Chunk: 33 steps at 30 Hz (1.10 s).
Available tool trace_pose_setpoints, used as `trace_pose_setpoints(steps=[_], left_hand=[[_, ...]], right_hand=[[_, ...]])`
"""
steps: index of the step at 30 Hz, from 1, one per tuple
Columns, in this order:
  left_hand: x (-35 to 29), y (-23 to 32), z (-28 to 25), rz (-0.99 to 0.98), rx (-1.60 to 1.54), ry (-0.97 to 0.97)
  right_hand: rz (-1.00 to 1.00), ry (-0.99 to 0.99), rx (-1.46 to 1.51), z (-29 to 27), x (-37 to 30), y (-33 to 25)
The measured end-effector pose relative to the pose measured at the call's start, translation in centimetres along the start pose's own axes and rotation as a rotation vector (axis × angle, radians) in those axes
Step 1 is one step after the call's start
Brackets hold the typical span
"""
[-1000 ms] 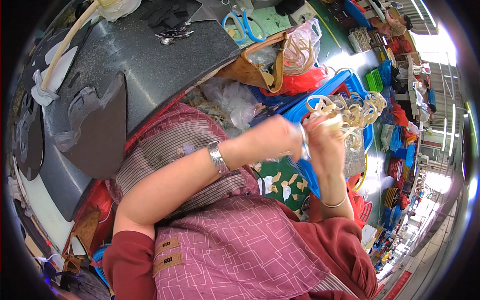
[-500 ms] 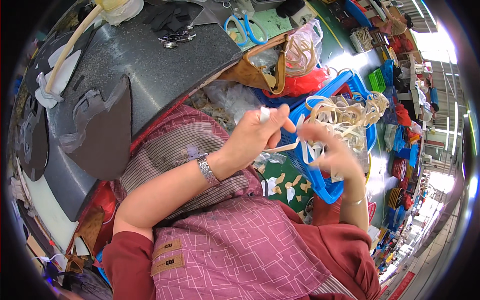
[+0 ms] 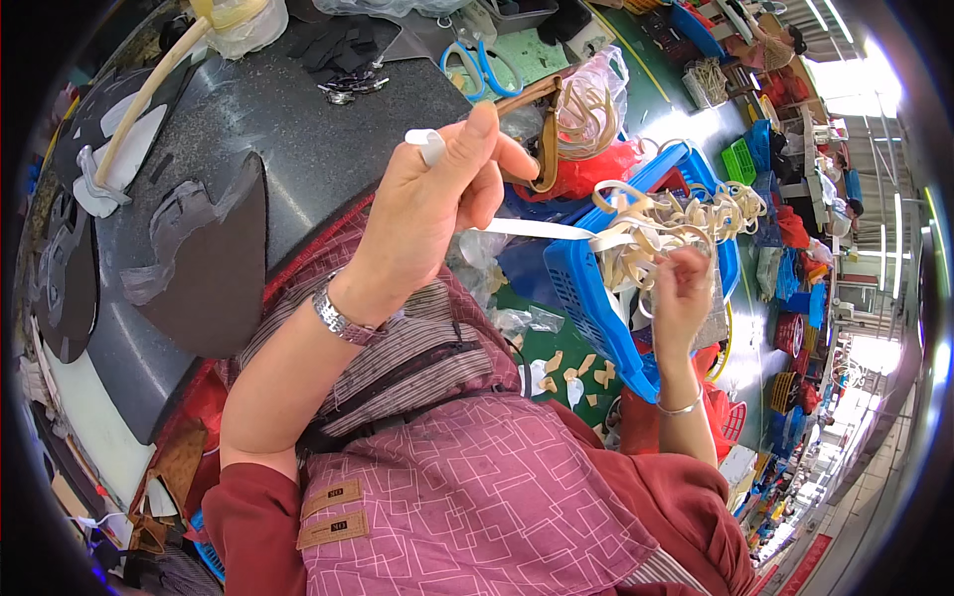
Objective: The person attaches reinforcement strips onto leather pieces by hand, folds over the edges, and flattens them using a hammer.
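My left hand (image 3: 437, 204), with a metal watch at the wrist, is raised over the table's edge and closed on a narrow cream strip (image 3: 537, 228). The strip runs nearly straight from that hand to a tangle of cream strips (image 3: 646, 223) heaped in a blue plastic basket (image 3: 596, 308). A white band (image 3: 427, 144) shows at a finger of this hand; whether it belongs to the strip I cannot tell. My right hand (image 3: 681, 298), a bangle at its wrist, is at the near side of the tangle, fingers curled in among the strips. What exactly they grip is hidden.
Left, a dark table (image 3: 288, 129) bears dark cut pieces (image 3: 214, 268). Blue-handled scissors (image 3: 482, 70) lie at the back. A clear bag of strips (image 3: 591, 109) and a red bag (image 3: 596, 174) sit behind the basket. Tan scraps (image 3: 547, 368) litter the green floor.
My left hand has moved left and up, away from the basket, drawing out a longer stretch of strip. My right hand has dropped slightly and its fingers have curled in.
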State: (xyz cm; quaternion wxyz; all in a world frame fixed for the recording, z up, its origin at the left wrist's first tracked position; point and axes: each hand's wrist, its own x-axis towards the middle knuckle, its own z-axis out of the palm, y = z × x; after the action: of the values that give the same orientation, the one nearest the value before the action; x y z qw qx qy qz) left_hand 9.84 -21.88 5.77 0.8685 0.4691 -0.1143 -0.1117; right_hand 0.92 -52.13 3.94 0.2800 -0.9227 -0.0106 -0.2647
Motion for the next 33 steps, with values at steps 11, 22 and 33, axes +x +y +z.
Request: trace_pose_setpoints(steps=[11, 22, 33], left_hand=[[-1.9, -4.0, -2.2, 0.207, 1.628, -0.265], [-4.0, -3.5, 0.5, 0.242, 1.296, -0.304], [-0.9, 6.8, -5.5, 0.908, 1.685, 0.185]], right_hand=[[0.359, -0.227, -0.495, -16.5, 7.0, 12.6], [0.192, -0.175, -0.016, 7.2, -1.6, -3.2], [-0.21, -0.504, -0.296, -1.2, -3.1, 5.6]])
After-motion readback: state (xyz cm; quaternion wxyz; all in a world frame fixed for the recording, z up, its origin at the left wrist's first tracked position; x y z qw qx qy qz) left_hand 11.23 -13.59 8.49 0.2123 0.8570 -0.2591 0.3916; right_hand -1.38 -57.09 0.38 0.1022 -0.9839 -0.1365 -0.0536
